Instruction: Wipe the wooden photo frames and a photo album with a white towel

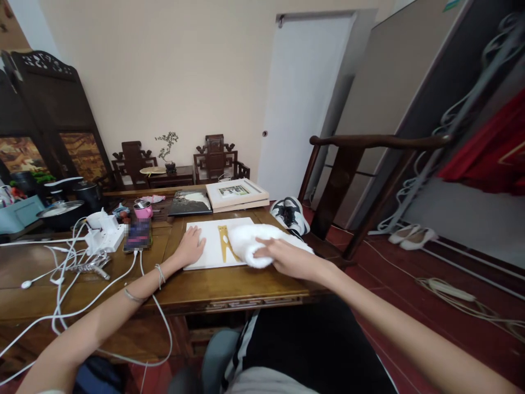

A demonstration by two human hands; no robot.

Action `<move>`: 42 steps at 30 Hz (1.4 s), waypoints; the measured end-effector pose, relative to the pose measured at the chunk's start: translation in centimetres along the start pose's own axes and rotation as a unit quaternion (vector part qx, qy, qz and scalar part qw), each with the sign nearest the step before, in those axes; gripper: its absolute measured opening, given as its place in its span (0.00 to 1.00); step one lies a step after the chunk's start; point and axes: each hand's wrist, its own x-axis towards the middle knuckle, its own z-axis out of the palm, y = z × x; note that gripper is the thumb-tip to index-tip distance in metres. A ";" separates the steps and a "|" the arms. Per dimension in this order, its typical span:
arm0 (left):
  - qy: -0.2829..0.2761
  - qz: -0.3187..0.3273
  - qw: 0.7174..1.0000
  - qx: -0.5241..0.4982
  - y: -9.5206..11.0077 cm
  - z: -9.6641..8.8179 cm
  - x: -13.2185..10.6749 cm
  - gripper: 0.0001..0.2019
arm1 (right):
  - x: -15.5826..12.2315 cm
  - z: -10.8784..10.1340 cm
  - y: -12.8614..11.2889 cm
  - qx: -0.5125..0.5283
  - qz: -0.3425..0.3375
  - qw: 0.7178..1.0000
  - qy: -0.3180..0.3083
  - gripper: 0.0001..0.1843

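A white flat panel [211, 234] lies on the wooden table near its front edge, with a yellow cat-like figure [223, 246] on it. My left hand [191, 246] rests on the panel's left side, fingers stretched out and holding nothing. A bunched, fluffy white towel [246, 241] covers the panel's right part and hides some of the yellow figure. My right hand [279, 254] is closed on this towel and presses it toward the panel.
Behind the panel are a framed picture [233, 191] and a dark picture [191, 202]. Black-and-white sneakers [289, 213] sit at the right by a wooden chair [340, 180]. On the left are a phone [138, 235], a power strip [109, 232], tangled white cables and a pink cup [143, 209].
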 end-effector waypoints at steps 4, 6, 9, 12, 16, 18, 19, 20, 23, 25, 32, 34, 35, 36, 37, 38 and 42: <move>-0.017 0.012 1.000 0.010 -0.2 0.1 0.1 0.28 | -3.0 -1.0 -1.5 0.015 -0.017 1.000 -0.015 0.30; -0.025 0.016 0.999 0.011 -0.4 0.0 0.1 0.29 | -2.0 -0.8 -0.9 0.022 -0.030 0.999 -0.013 0.31; -0.029 0.025 0.999 0.009 -0.6 -0.1 0.1 0.29 | 1.8 0.0 1.5 0.012 -0.032 0.999 -0.002 0.31; -0.028 0.026 0.999 0.009 -0.6 -0.2 0.1 0.28 | 6.4 0.8 4.0 -0.029 0.002 0.999 0.014 0.29; -0.010 0.018 1.000 -0.002 -0.6 -0.3 0.0 0.27 | 10.0 1.2 5.9 -0.059 0.035 0.997 0.037 0.30; 0.002 0.011 1.000 -0.013 -0.6 -0.3 -0.1 0.27 | 10.0 1.1 6.0 -0.057 0.038 0.997 0.043 0.30; 0.007 0.008 1.000 -0.017 -0.5 -0.2 -0.1 0.27 | 9.5 1.0 5.9 -0.053 0.038 0.997 0.044 0.30; 0.011 0.005 1.000 -0.021 -0.5 -0.2 -0.1 0.27 | 8.7 0.9 5.7 -0.046 0.036 0.997 0.044 0.31; 0.017 0.001 1.000 -0.023 -0.2 -0.2 -0.2 0.26 | 4.9 0.4 4.3 -0.007 0.010 0.999 0.033 0.31; 0.015 -0.001 1.000 -0.021 -0.1 -0.2 -0.2 0.26 | 1.6 -0.1 2.7 0.016 -0.014 1.000 0.020 0.31; -0.008 0.008 1.000 -0.014 0.1 -0.6 -0.2 0.26 | -4.7 -1.8 -2.1 0.018 -0.016 0.999 -0.032 0.29; -0.019 0.008 1.000 -0.011 0.1 -0.8 -0.2 0.26 | -3.3 -1.8 -1.6 0.034 -0.031 0.998 -0.030 0.28; -0.025 0.007 1.000 -0.009 0.1 -0.9 -0.2 0.26 | -2.1 -1.7 -0.9 0.042 -0.039 0.998 -0.024 0.27; -0.030 0.007 0.999 -0.007 0.2 -1.0 -0.2 0.27 | -0.7 -1.6 0.0 0.045 -0.042 0.998 -0.016 0.27; -0.034 0.007 0.999 -0.005 0.2 -1.1 -0.2 0.27 | 0.9 -1.3 0.9 0.042 -0.039 0.998 -0.004 0.27; -0.035 0.008 0.999 -0.005 0.2 -1.2 -0.2 0.27 | 2.6 -0.9 1.9 0.027 -0.027 0.999 0.006 0.28; -0.028 0.016 0.999 -0.017 0.0 -1.1 -0.1 0.27 | 8.4 0.5 5.0 -0.042 0.038 0.998 0.041 0.29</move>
